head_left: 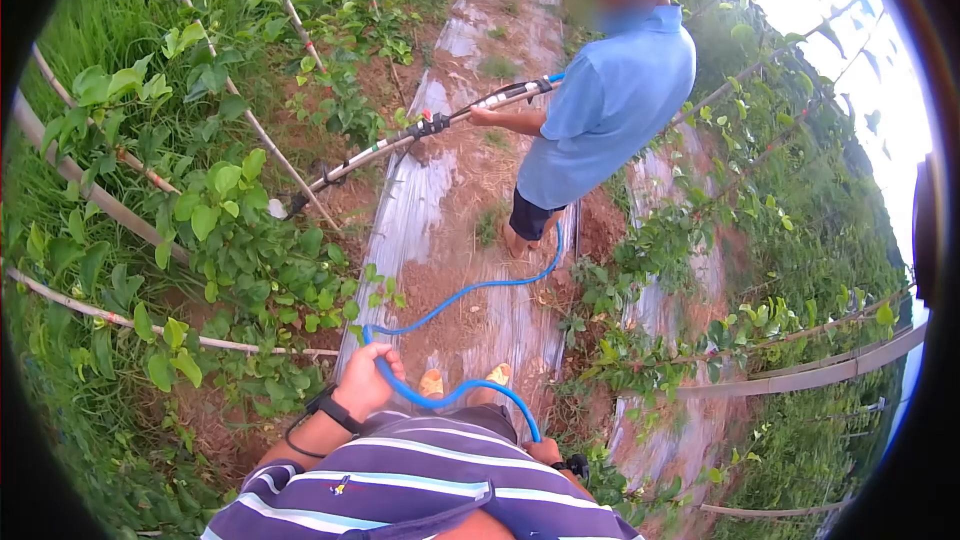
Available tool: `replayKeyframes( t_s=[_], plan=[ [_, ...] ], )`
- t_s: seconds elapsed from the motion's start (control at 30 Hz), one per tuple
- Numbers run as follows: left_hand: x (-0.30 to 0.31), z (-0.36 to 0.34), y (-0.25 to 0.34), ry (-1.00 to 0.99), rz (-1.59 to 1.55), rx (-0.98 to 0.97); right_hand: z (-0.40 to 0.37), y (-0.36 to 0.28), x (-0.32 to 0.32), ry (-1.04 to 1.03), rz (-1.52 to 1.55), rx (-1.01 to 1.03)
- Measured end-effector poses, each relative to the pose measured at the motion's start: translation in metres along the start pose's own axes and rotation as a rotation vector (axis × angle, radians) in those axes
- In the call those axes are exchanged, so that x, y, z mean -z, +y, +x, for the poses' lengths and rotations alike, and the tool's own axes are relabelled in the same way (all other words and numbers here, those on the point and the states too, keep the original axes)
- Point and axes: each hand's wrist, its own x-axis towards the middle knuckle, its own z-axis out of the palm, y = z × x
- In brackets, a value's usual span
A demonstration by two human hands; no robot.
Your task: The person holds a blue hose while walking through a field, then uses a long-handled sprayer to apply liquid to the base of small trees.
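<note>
My left hand [368, 380], with a black band on its wrist, is closed around a blue hose [428, 401]. From there the hose loops across in front of my waist to my right hand [544, 452], which is also closed on it at my side, partly hidden by my body. Beyond my left hand the hose snakes along the ground toward a person in a blue shirt [615, 90] and red hat. That person holds a long pole [400, 140] with black fittings, its far end pointing down into the plants at left.
Leafy vines [255, 290] on slanted poles line the left side, and more plants [700, 270] grow along the right. Plastic sheeting [410, 205] with soil on it covers strips of the path. A curved rail [810, 372] crosses at right.
</note>
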Motion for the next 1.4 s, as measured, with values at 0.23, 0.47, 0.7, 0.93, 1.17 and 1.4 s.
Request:
replayKeyframes(
  t_s=[0.23,0.47,0.7,0.93,1.17,1.4],
  plan=[
    [-0.008,-0.001,-0.002,-0.001,0.008,0.031,0.007,0.017,-0.004,0.004,-0.005,0.035],
    [0.002,0.015,-0.003,0.003,0.036,0.04,0.01,0.027,-0.013,0.0,-0.003,-0.03],
    [-0.006,0.01,-0.002,-0.026,0.149,0.059,0.033,0.045,-0.029,0.026,-0.033,-0.08],
    [-0.014,0.008,-0.007,0.018,0.098,0.009,0.012,0.03,-0.019,0.007,-0.002,-0.065],
    [-0.015,0.013,-0.013,0.015,0.179,0.009,0.003,0.035,-0.016,-0.005,0.075,-0.122],
    [-0.019,0.014,-0.019,0.012,0.176,0.043,0.009,0.053,-0.018,-0.016,0.134,-0.136]
  ],
)
